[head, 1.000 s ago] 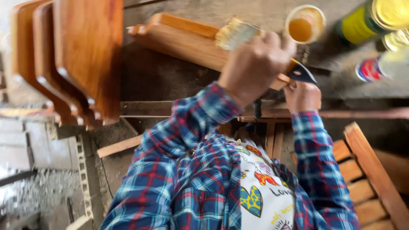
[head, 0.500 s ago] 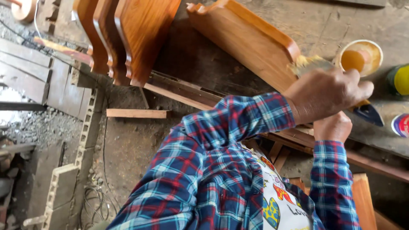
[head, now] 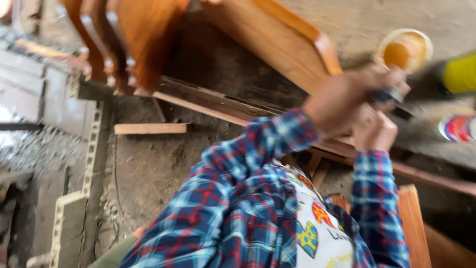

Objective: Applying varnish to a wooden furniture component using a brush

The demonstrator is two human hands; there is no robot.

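You are holding a brush in your left hand. The fingers are wrapped tight around its handle, and only the dark handle end and a bit of metal are showing past your knuckles. The bristles are hidden or lost in the blur. The brush is sitting just off the lower end of the panel, close below the cup of amber liquid.

Your right hand is tucked just under the left, against the panel's lower edge. Its fingers are looking curled, but I cannot tell whether they are gripping the wood or only resting on it.

The whole view is smearing, so your head is moving quickly while both hands are crowding one small spot. That is the main risk as I judge it. With the brush this near the cup, a careless swing could be tipping it and spilling onto the floor or towards the yellow can and the red tin beside it.

The panel is leaning at an angle on the rails. If your right hand is not truly holding it, pressure from the brush could be sliding it down towards you. A loaded brush could also be dripping on your sleeve.
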